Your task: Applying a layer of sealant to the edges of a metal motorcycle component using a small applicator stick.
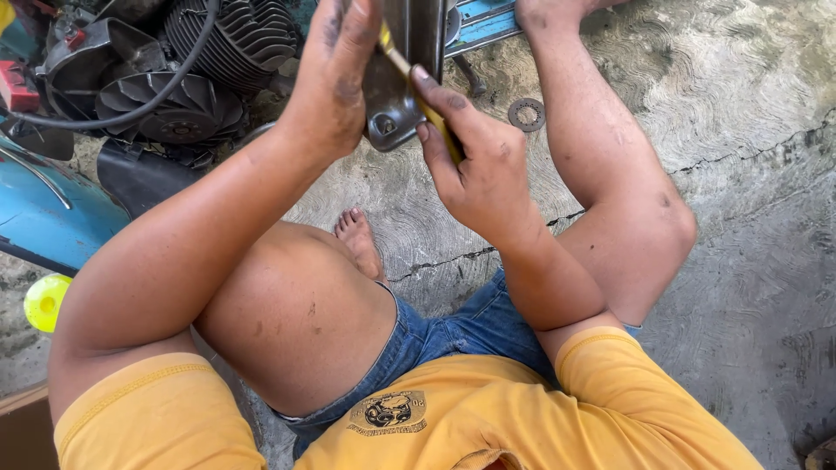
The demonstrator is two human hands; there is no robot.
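Brushing a metal part, mid-job.
Top centre: right hand [475, 165] has its fingers clamped on a yellow brush [427, 104], left hand [335, 78] grips the grey bracket [401, 78]; a washer [527, 114] lies on the floor beyond; the engine [200, 61] sits bare at upper left.

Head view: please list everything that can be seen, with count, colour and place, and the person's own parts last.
metal part: one, grey, top centre, held up between both hands
tool: one, yellow handle, in the right hand, against the metal part; its tip is hidden
engine: one, dark, finned, top left on the ground
cable: one, black, across the engine
blue panel: one, left edge
yellow knob: one, left edge, below the blue panel
ring: one, dark, flat, on the floor, top centre-right
floor: grey concrete, cracked
shirt: one, yellow, bottom
shorts: blue denim, centre
foot: one, bare, centre
left hand: grips the metal part
right hand: holds the tool
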